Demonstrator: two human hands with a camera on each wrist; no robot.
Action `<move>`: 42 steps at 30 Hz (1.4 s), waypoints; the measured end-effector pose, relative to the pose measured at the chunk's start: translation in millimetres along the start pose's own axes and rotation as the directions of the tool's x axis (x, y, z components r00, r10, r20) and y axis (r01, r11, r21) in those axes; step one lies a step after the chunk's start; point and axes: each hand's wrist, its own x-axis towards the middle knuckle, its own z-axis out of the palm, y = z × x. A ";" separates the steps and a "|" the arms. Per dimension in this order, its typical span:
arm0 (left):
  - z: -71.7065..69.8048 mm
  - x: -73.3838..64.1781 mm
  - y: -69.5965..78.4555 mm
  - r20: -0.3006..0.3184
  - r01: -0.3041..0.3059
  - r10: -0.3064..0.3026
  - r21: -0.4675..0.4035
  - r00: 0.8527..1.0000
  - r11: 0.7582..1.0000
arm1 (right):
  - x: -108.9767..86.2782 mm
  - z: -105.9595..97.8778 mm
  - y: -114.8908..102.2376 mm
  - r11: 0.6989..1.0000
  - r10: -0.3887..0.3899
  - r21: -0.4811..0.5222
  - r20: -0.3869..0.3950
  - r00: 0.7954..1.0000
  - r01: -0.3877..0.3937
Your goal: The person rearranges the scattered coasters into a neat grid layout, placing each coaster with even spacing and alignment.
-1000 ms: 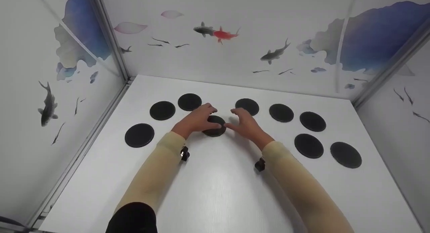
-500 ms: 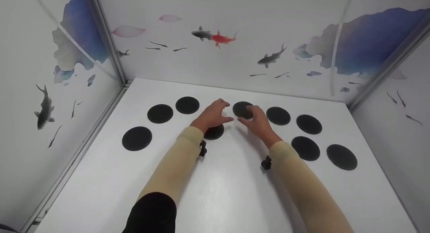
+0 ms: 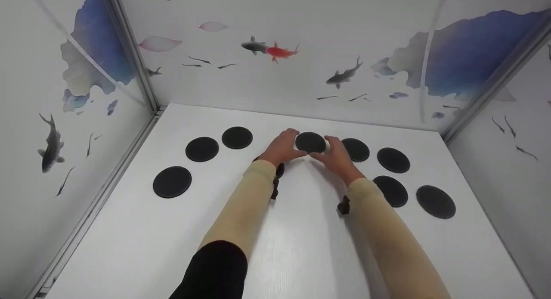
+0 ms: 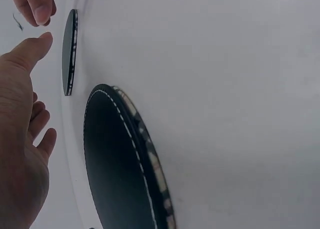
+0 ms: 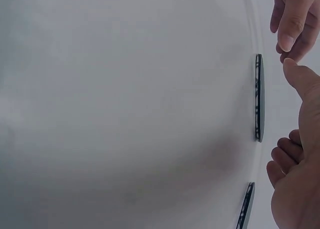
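Both hands hover over the far middle of the white table (image 3: 297,247), framing a round black coaster (image 3: 310,142) that lies flat. My left hand (image 3: 282,148) is at its left side and my right hand (image 3: 338,156) at its right, thumbs close together at its near edge. Fingers of both are loosely curved, with nothing gripped. In the left wrist view the left hand (image 4: 20,119) is raised off the tabletop, apart from that coaster (image 4: 69,54). A second coaster (image 4: 117,154), with white stitching round its rim, is mostly hidden under the left forearm in the head view.
Three more coasters lie at left, one of them the nearest coaster (image 3: 172,182). Several lie at right, including an outer coaster (image 3: 435,202) and one partly behind the right hand (image 3: 356,150). Walls painted with fish enclose the back wall (image 3: 275,88) and both sides.
Both hands have moved rightward and away, from the middle coaster to the one behind it, right of centre. The left forearm now covers most of the middle coaster. The coasters have stayed in place.
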 end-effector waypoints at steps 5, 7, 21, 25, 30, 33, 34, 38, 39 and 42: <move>5.7 1.8 3.3 0.019 0.050 -0.050 -0.002 0.999 0.999 | 0.2 -0.2 7.5 0.998 0.055 -0.019 0.054 0.997 -0.054; 6.0 0.7 5.9 0.017 0.055 -0.055 -0.006 0.998 0.998 | 0.7 0.3 9.7 0.998 0.060 -0.029 0.061 0.996 -0.058; 28.3 8.3 -0.8 0.014 0.037 -0.037 0.037 0.999 0.999 | 7.4 11.0 14.9 0.994 0.058 -0.101 0.085 0.995 -0.050; 31.0 9.2 -4.1 0.024 0.064 -0.065 0.030 0.998 0.997 | 9.1 13.3 14.0 0.989 0.057 -0.140 0.105 0.993 -0.042; 25.0 14.5 -3.8 0.025 0.060 -0.060 0.006 0.998 0.998 | 12.6 9.5 10.4 0.989 0.077 -0.132 0.104 0.992 -0.063; 20.4 18.5 -2.2 0.025 0.038 -0.038 0.001 0.999 0.999 | 14.6 6.5 8.5 0.993 0.058 -0.107 0.090 0.994 -0.048; 18.8 18.5 -1.0 0.025 0.029 -0.029 -0.002 0.999 1.000 | 15.1 5.8 8.3 0.994 0.050 -0.100 0.083 0.995 -0.042; 12.4 10.5 8.2 0.023 -0.016 0.017 -0.033 1.000 0.999 | 15.8 6.2 9.4 0.997 0.031 -0.072 0.077 0.997 -0.026; 10.8 7.1 11.5 0.017 -0.026 0.027 -0.055 0.999 0.998 | 15.8 6.6 10.0 0.998 0.031 -0.062 0.081 0.996 -0.026; 4.5 -2.2 21.8 0.000 -0.045 0.046 -0.122 0.999 0.991 | 17.0 7.5 11.3 0.999 0.035 -0.038 0.085 0.996 -0.032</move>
